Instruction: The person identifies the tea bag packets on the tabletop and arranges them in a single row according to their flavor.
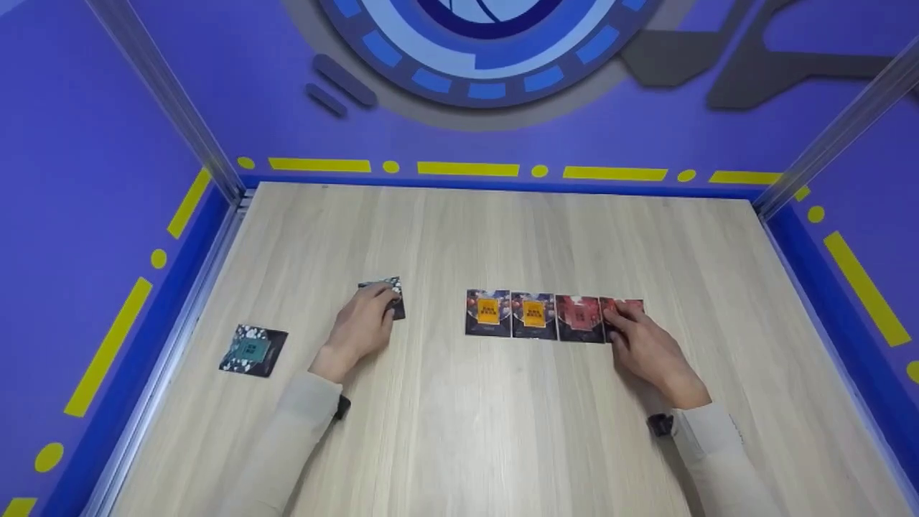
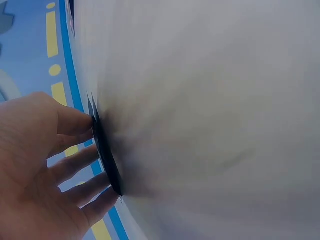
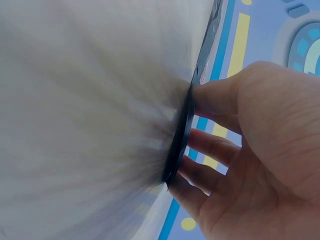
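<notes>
My left hand (image 1: 364,319) rests its fingertips on a flat square packet (image 1: 398,307) with a white-speckled dark print, mostly covered by the hand. Seen edge-on in the left wrist view, the thumb and fingers (image 2: 77,165) spread along that packet. At the right, my right hand (image 1: 650,352) touches a red and dark packet (image 1: 632,305), the last in a row, with thumb and fingertips; part of its face is hidden. Beside it in the row lie another red packet (image 1: 580,318) and two packets with orange labels, one in the middle (image 1: 533,314) and one at the left end (image 1: 488,312).
A packet with a teal label (image 1: 251,350) lies turned at an angle near the left side of the wooden table (image 1: 459,431). Blue-purple walls (image 1: 459,147) with yellow marks and metal corner posts (image 1: 172,93) enclose the table at the back and sides.
</notes>
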The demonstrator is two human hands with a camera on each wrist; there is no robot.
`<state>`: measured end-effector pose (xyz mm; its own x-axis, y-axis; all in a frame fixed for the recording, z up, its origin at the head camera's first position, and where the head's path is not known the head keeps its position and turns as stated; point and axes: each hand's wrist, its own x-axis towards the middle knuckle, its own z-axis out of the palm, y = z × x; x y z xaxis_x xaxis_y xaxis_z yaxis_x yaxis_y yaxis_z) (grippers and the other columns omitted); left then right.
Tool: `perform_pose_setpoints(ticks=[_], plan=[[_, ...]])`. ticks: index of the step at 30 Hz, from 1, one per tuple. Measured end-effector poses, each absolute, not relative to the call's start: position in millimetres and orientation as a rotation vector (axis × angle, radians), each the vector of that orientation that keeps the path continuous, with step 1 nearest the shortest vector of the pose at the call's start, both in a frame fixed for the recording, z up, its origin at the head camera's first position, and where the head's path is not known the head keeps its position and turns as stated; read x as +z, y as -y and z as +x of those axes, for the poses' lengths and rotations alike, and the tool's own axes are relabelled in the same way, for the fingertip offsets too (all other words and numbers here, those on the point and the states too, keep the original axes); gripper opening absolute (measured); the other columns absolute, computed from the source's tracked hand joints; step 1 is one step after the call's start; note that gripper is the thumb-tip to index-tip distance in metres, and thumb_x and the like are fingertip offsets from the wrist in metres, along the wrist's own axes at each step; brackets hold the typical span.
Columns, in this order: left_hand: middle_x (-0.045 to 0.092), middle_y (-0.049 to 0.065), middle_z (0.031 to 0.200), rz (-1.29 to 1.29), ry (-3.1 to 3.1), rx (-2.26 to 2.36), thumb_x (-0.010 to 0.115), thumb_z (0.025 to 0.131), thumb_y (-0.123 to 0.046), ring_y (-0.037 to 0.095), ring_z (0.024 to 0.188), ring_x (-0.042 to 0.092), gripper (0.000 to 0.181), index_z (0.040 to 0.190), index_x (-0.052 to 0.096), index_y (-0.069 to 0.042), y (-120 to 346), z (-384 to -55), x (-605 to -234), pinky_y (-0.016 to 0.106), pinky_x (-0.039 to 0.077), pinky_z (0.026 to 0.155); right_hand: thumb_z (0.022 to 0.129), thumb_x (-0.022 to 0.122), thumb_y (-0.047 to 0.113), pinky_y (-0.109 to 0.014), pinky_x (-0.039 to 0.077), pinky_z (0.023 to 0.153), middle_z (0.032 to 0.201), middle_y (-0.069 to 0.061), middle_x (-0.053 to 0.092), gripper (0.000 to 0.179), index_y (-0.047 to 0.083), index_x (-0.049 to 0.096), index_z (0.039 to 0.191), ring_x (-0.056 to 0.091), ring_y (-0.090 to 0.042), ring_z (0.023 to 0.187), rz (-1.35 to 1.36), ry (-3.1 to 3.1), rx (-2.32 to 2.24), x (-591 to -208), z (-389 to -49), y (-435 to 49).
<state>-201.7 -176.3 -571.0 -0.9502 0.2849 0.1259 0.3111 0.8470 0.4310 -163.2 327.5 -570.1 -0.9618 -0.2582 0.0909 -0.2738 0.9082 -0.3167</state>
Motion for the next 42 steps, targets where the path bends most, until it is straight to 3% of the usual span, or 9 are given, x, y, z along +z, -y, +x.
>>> perform_pose_setpoints(ticks=[21, 42], plan=[[0.067, 0.018, 0.14, -0.662, 2.893, -0.655, 0.063, 0.104, -0.007, 0.039, 0.135, 0.061, 0.027, 0.13, 0.073, -0.003, 148.6, -202.8, -571.3, 0.051, 0.05, 0.116, 0.103, 0.066, 0.008, -0.063, 0.05, 0.109, 0.15, -0.032, 0.056, 0.044, -0.005, 0.062, 0.145, 0.057, -0.051, 0.137, 0.416, 3.007, 0.518, -571.7, -163.2, -327.7], [0.064, 0.015, 0.146, -0.727, 2.94, -0.626, 0.06, 0.107, -0.012, 0.034, 0.14, 0.058, 0.03, 0.134, 0.071, -0.004, 120.5, -201.3, -569.8, 0.047, 0.047, 0.12, 0.102, 0.065, 0.008, -0.062, 0.05, 0.11, 0.15, -0.032, 0.056, 0.045, -0.005, 0.062, 0.145, 0.057, -0.051, 0.137, 0.43, 3.006, 0.524, -574.0, -165.3, -328.4]])
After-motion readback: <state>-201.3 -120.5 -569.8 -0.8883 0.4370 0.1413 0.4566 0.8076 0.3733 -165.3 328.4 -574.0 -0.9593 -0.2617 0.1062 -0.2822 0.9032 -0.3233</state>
